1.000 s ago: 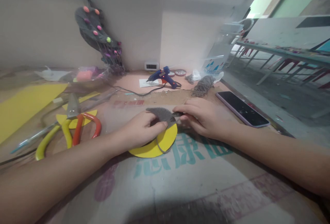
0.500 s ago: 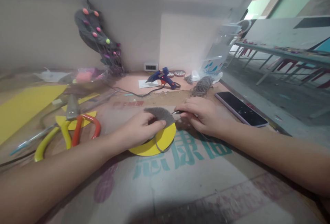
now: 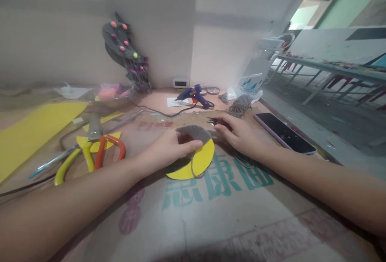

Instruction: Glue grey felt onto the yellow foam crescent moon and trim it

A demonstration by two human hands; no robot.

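My left hand [image 3: 171, 147] pinches a yellow card crescent [image 3: 183, 171] between thumb and fingers. Grey yarn [image 3: 197, 132] covers its upper part in close turns, and a loose strand runs across the bare yellow. To the right, my right hand [image 3: 238, 133] is closed around a small dark tool with two pointed tips [image 3: 212, 121]; its exact kind is unclear. Those tips are near the yarn-covered end, apart from it. Some loose strands [image 3: 244, 159] lie on the cardboard under my right wrist.
Scissors with red and yellow handles [image 3: 99, 149] lie left beside yellow sheet [image 3: 36, 133]. Behind are a blue glue gun [image 3: 194, 95], a small digital clock [image 3: 181, 83] and a yarn bundle [image 3: 240, 105]. A phone [image 3: 285, 133] lies right; a grey crescent decoration [image 3: 120, 44] leans on the wall.
My right hand has drawn the tool's tips up and away from the crescent's edge, and they now look parted. My left hand keeps its hold. The whole view has shifted slightly.
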